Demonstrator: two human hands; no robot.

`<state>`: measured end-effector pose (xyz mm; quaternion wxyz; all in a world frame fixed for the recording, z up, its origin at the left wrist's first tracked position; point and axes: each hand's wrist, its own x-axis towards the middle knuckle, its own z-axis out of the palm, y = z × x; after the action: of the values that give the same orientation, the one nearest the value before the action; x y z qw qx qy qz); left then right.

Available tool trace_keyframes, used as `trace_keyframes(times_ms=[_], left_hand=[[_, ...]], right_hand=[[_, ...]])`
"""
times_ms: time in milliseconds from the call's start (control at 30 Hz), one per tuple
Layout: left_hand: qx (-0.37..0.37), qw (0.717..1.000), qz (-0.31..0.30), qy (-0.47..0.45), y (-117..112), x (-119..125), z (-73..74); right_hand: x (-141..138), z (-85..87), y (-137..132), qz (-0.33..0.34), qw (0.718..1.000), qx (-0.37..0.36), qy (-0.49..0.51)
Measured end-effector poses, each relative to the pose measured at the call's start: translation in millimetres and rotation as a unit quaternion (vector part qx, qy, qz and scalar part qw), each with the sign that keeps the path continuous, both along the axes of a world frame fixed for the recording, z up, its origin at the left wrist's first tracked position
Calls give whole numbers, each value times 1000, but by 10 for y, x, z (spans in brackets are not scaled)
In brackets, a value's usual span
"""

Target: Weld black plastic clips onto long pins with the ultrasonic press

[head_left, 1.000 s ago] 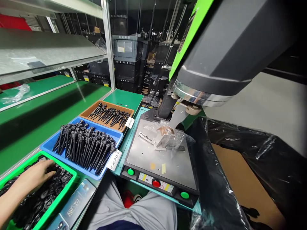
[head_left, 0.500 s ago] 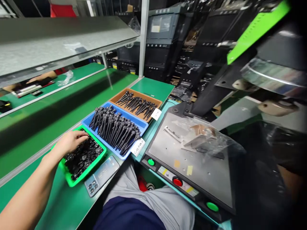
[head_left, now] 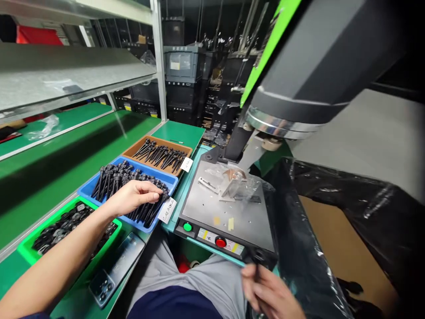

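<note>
My left hand reaches over the blue tray and its curled fingers pinch one of the long black screw-like parts at the tray's near right corner. The green tray of small black round parts lies under my forearm. My right hand is low at the front edge of the press, fingers closed on a thin black part that sticks up between them. The metal press plate carries a small fixture under clear plastic film.
A brown tray of more black parts sits beyond the blue one. A phone lies beside the green tray. The press front has a green button and a red button. A cardboard box lined with black plastic stands right.
My left hand left the green tray and moved right onto the blue tray's parts. My right hand has come into view at the bottom holding a black part. The camera swung back right.
</note>
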<state>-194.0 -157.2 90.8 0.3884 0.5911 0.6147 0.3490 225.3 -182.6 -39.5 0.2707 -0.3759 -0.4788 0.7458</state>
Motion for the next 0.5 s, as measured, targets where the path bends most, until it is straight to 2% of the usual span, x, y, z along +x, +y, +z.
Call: trace_keyframes(times_ms=[133,233,333,500], left_hand=[[-4,991,-12,-131,265,328,-112],[-20,971,6,-238,409,627,-234],[-22,952,11,-306,497,947,-313],[-49,927,-17,-370,529,1350,-369]], right_hand=[[-627,-15,165,-2,998,38,51],[-928,39,232,-26,996,74,33],[-1013,82,266,-60,993,101,28],[-964,122,325,-91,987,125,34]])
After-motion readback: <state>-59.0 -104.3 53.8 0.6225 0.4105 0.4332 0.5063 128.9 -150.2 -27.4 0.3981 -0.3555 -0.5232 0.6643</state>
